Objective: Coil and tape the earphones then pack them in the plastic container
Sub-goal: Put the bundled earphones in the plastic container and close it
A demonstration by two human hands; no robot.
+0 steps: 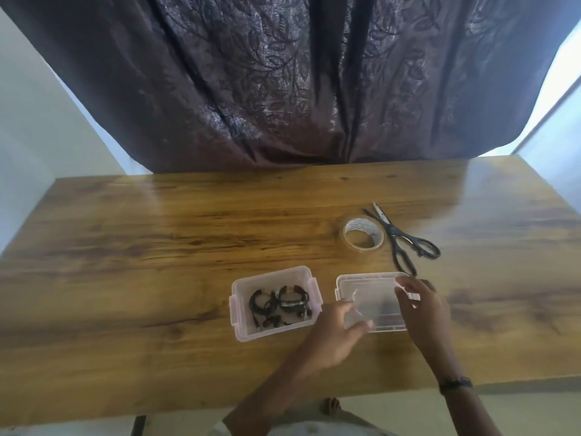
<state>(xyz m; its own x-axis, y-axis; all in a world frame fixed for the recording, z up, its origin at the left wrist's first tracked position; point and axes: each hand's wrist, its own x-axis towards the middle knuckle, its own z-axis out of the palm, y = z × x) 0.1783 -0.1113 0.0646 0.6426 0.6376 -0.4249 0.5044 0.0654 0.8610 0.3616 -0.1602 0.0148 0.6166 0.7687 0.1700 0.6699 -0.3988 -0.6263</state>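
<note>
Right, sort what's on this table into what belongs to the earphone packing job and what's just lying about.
Belongs to the job:
plastic container, open
coiled earphones inside it
clear lid, with left hand and right hand on it
tape roll
scissors

Just there:
wooden table
patterned curtain
wristband on the right wrist

Dark patterned curtain [283, 83] behind wooden table [157, 231]

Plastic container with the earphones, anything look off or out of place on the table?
Nothing stands out. The clear plastic container sits upright and open, with the coiled black earphones inside. Its clear lid lies flat beside it under both hands. The clear tape roll and black scissors lie behind.
</note>
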